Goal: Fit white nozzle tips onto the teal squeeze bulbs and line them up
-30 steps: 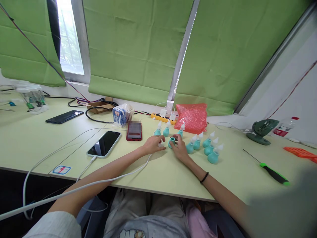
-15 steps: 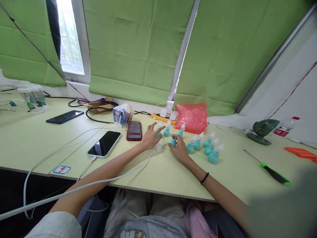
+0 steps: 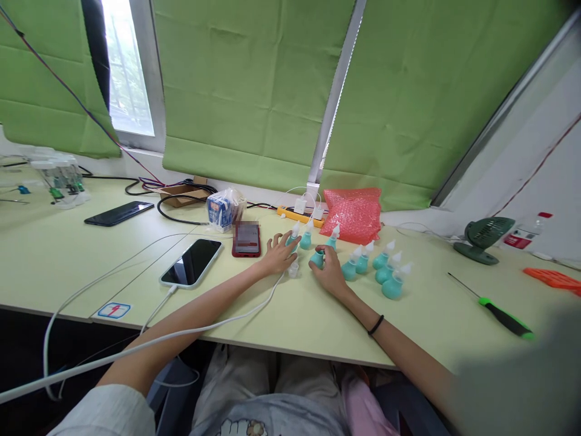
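Observation:
My left hand (image 3: 276, 255) reaches across the pale green table (image 3: 290, 306), fingers curled round a teal bulb with a white nozzle (image 3: 293, 238). My right hand (image 3: 330, 274) rests on the table with its fingers closed on a teal bulb without a nozzle (image 3: 316, 259). A small clear nozzle piece (image 3: 293, 269) stands loose between the two hands. Two more bulbs (image 3: 305, 238) stand behind them, and several nozzled teal bulbs (image 3: 377, 269) are grouped to the right of my right hand.
A red phone (image 3: 246, 239), a white phone on a charging cable (image 3: 191, 262) and a dark phone (image 3: 118, 213) lie to the left. A pink bubble-wrap bag (image 3: 354, 213), a yellow power strip (image 3: 299, 215), a green-handled screwdriver (image 3: 492, 308) and a small green fan (image 3: 481, 238) are also on the table.
My left hand let the clear nozzle piece stand on the table, stretched forward and closed on the far-left bulb. My right hand kept its hold on the nozzle-less bulb.

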The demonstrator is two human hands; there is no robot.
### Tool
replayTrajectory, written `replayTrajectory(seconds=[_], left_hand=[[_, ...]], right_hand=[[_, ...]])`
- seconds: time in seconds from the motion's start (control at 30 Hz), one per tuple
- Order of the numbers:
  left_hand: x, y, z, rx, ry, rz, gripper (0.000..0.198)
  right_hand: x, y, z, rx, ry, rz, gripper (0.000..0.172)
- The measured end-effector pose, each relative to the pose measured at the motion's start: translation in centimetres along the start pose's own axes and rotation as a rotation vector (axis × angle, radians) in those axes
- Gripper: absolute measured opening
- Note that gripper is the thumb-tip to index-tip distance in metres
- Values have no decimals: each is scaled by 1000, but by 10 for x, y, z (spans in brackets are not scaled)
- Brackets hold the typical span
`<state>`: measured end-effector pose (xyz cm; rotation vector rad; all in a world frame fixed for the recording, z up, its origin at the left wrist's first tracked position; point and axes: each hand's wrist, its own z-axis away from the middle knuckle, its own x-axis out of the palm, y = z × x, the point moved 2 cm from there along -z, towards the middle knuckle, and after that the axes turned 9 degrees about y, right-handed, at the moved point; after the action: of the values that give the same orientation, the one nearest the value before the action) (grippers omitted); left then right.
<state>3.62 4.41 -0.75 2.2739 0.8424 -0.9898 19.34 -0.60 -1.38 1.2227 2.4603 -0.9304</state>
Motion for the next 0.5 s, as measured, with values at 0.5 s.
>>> replayTrajectory(seconds=[0.5], left_hand=[[-34,44,9,189,195,165,20]], right_hand=[[-19,-27,0,-141,130,-44,40]])
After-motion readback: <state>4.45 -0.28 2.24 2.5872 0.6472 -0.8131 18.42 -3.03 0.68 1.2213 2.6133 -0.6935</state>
